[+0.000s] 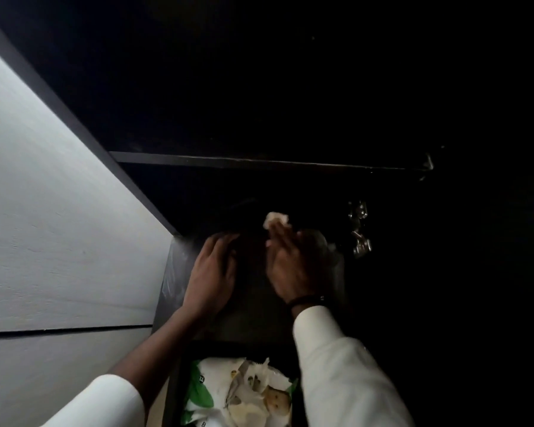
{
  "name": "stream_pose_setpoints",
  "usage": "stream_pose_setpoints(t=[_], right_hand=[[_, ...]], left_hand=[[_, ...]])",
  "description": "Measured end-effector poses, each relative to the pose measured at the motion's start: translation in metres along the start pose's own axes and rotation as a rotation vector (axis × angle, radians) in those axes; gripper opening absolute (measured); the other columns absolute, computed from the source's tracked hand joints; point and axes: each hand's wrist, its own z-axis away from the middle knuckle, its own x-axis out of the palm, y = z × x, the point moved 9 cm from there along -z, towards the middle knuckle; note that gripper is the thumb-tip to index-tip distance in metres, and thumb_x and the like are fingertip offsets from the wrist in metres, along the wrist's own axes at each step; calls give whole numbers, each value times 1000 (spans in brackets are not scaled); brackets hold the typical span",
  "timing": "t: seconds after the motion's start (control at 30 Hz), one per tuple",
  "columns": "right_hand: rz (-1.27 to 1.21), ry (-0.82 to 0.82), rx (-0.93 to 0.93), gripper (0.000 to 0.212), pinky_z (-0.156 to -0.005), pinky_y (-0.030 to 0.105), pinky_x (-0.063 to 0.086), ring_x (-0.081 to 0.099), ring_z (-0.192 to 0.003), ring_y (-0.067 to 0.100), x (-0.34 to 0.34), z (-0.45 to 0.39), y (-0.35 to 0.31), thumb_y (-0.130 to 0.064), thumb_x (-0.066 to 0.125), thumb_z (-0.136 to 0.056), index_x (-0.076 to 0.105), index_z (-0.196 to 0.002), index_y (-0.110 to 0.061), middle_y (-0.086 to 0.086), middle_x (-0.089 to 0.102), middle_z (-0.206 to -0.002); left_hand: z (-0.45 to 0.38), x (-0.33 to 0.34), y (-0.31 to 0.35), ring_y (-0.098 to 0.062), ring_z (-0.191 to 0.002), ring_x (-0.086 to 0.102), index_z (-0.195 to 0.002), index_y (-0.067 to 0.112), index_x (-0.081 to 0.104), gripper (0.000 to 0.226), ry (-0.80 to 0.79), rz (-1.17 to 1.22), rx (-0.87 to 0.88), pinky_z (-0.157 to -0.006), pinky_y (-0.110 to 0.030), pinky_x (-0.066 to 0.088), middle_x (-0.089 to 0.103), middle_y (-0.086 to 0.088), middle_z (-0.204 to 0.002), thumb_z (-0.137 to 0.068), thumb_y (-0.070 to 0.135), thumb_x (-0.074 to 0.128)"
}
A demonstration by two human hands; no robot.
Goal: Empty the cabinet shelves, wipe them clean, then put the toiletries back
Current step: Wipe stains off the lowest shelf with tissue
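I look into a dark cabinet with black shelves. My left hand (211, 272) lies flat with straight fingers on the lower shelf (179, 266) near its left side. My right hand (293, 263) reaches further in and holds a crumpled white wipe (276, 219) at its fingertips, against the shelf surface. A black band sits on my right wrist. An upper shelf edge (259, 163) runs across above both hands. Below my arms lies a white and green wipes pack (241, 392) with a tissue sticking out.
A pale wall or panel (53, 211) fills the left side. Shiny metal hinge hardware (359, 229) sits on the cabinet's right, close to my right hand. The cabinet interior is too dark to show any items.
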Motion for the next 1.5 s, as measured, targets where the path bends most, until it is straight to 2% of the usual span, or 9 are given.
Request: stream_pose_setpoints(t=[0.17, 0.3, 0.43, 0.67, 0.8, 0.97, 1.13, 1.3, 1.5], right_hand=[[77, 44, 427, 53, -104, 50, 43, 52, -126, 39, -33, 46, 57, -32, 39, -96, 49, -140, -4, 15, 48, -145], [96, -45, 552, 65, -114, 48, 32, 32, -142, 36, -40, 129, 35, -46, 36, -98, 32, -151, -8, 13, 30, -157], [92, -111, 592, 71, -109, 46, 33, 37, -139, 39, -41, 149, 21, -52, 30, -96, 30, -150, -7, 15, 33, -155], [75, -141, 400, 65, -115, 47, 18, 38, -138, 38, -18, 31, 40, -46, 38, -98, 36, -149, -6, 12, 35, -155], [40, -167, 337, 59, -110, 55, 36, 38, -139, 37, -13, 56, 35, -43, 29, -98, 42, -147, -12, 7, 37, -155], [17, -123, 325, 49, -99, 47, 50, 52, -128, 32, -49, 126, 13, -37, 36, -97, 56, -136, -16, 4, 52, -143], [7, -88, 205, 55, -105, 48, 42, 50, -131, 34, -32, 71, 20, -37, 33, -96, 53, -138, -9, 9, 49, -146], [138, 22, -9, 49, -74, 48, 58, 70, -100, 35, -54, 18, 0, -24, 39, -78, 72, -104, 1, 18, 71, -110], [62, -184, 359, 56, -109, 49, 41, 39, -139, 32, -46, 115, 41, -38, 31, -99, 41, -146, -11, 11, 40, -152]], left_hand=[[6, 3, 3, -10, -121, 45, -140, 22, 48, 44, -44, 37, -43, -99, -26, 39, 42, 2, -141, -97, 11, 50], [14, 12, 18, -5, -116, 46, -139, 23, 49, 43, -73, 82, -37, -95, -22, 37, 44, 5, -136, -97, 13, 50], [15, 24, 28, -4, -116, 45, -140, 24, 47, 45, -117, 94, -18, -95, -20, 37, 44, 6, -137, -97, 13, 50], [7, 40, 41, -10, -120, 48, -138, 25, 50, 44, -151, 38, 23, -91, -14, 32, 47, 5, -135, -96, 15, 48], [10, 42, 42, -10, -118, 50, -138, 25, 50, 44, -163, 41, 21, -93, -16, 35, 48, 4, -134, -95, 13, 49], [11, 47, 41, -11, -117, 51, -139, 25, 49, 46, -182, 78, 7, -91, -17, 38, 46, 5, -137, -96, 11, 51], [5, 57, 53, -11, -113, 53, -137, 24, 52, 42, -169, 94, 34, -89, -15, 36, 51, 4, -129, -95, 17, 49], [0, 55, 54, -8, -110, 52, -132, 25, 55, 34, -133, 92, 53, -88, -16, 37, 54, 4, -124, -99, 26, 48], [7, 63, 59, -11, -117, 51, -138, 23, 51, 44, -189, 83, 41, -91, -16, 36, 49, 2, -134, -96, 11, 50]])
